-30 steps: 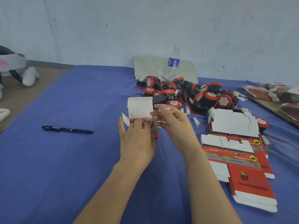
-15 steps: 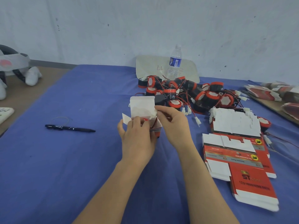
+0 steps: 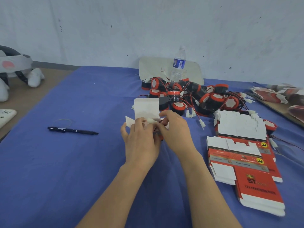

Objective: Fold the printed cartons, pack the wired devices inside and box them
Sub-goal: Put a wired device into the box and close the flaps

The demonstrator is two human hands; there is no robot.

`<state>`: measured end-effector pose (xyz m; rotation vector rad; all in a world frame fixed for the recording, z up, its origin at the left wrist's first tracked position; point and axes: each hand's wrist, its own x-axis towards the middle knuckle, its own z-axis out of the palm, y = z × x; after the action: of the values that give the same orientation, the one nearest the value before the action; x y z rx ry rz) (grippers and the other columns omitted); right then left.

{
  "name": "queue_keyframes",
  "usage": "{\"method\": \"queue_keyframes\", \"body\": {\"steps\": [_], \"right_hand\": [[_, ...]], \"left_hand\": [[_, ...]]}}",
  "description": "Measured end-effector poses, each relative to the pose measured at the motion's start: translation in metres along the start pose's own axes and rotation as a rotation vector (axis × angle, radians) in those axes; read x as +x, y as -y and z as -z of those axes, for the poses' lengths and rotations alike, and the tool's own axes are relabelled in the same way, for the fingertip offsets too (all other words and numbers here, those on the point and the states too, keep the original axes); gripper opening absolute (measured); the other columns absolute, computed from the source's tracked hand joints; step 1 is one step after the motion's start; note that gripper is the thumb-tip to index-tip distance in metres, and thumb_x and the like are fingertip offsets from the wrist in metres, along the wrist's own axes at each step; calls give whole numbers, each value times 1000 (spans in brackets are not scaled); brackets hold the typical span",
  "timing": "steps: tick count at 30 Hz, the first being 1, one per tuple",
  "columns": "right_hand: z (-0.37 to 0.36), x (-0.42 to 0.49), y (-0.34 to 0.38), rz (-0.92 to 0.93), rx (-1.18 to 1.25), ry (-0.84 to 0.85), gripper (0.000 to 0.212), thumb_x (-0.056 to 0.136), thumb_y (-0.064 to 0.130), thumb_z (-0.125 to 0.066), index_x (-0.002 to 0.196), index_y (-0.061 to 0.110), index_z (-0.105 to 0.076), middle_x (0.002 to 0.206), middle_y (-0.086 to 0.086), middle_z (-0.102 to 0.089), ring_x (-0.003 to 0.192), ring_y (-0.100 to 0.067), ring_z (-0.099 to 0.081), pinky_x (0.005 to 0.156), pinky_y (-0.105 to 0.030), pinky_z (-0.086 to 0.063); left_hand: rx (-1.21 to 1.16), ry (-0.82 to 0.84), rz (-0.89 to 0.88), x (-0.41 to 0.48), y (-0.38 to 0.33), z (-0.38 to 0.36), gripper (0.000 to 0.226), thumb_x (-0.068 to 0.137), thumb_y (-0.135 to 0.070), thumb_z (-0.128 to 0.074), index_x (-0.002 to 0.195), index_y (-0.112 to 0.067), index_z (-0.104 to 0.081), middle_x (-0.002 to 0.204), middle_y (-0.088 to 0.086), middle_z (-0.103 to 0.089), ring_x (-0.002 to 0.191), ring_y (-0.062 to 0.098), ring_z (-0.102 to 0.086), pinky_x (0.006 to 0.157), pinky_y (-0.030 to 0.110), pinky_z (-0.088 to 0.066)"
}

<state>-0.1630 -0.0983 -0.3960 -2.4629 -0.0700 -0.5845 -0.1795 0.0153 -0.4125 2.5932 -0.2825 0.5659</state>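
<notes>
A small carton (image 3: 146, 109) stands open in the middle of the blue table, its white top flap raised. My left hand (image 3: 141, 142) grips the carton from the near side, hiding most of its body. My right hand (image 3: 174, 129) is at the carton's mouth, fingers curled on a white connector and red wire of a device that sits mostly hidden inside. A heap of black-and-red wired devices (image 3: 194, 96) lies just behind. Flat red printed cartons (image 3: 256, 181) are stacked at the right.
A black pen (image 3: 72, 130) lies at the left of the blue table cover (image 3: 65, 170). A water bottle (image 3: 178, 64) stands at the back before a pale board. More flat cartons (image 3: 279, 96) lie at the far right. A white headset (image 3: 14, 68) sits far left.
My right hand has dropped from above the carton down to its mouth, pressing the wire and connector in. My left hand has stayed on the carton.
</notes>
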Motion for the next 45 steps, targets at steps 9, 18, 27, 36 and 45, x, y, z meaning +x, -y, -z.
{"method": "queue_keyframes", "body": {"steps": [9,18,27,36,45], "right_hand": [[4,7,4,-109,304,-17,51,93,7,-47,141,21,-39,71,2,-61,58,-1,-55,53,-15,-44],[10,11,-1,-347,684,-142,16,95,16,-56,111,16,-58,85,-3,-71,64,-6,-68,57,-13,-52],[-8,8,-4,-214,37,-189,11,91,31,-61,96,22,-63,89,-1,-64,87,-19,-55,68,-33,-47],[-7,7,0,-180,-242,-135,27,98,33,-47,119,28,-64,111,1,-62,103,-21,-44,74,-28,-19],[2,3,-4,-227,4,-219,10,94,21,-55,95,11,-60,89,-4,-62,90,-27,-55,81,-46,-47]], "left_hand": [[23,24,-20,1,0,-2,21,98,-34,-40,108,-28,-56,126,-9,-48,112,11,-47,109,39,5],[18,9,-20,1,-1,-3,22,97,-37,-38,107,-27,-56,122,-10,-50,113,10,-47,110,41,0],[17,12,-42,-2,-4,-1,38,97,-29,-40,135,-35,-43,132,-12,-46,120,10,-43,110,39,3],[67,43,-65,-2,-7,-7,34,100,-36,-34,133,-34,-45,136,-9,-40,125,16,-33,106,36,-5],[21,21,-75,-2,-3,-8,34,97,-35,-41,130,-32,-44,131,-12,-48,120,14,-41,107,37,-9]]}}
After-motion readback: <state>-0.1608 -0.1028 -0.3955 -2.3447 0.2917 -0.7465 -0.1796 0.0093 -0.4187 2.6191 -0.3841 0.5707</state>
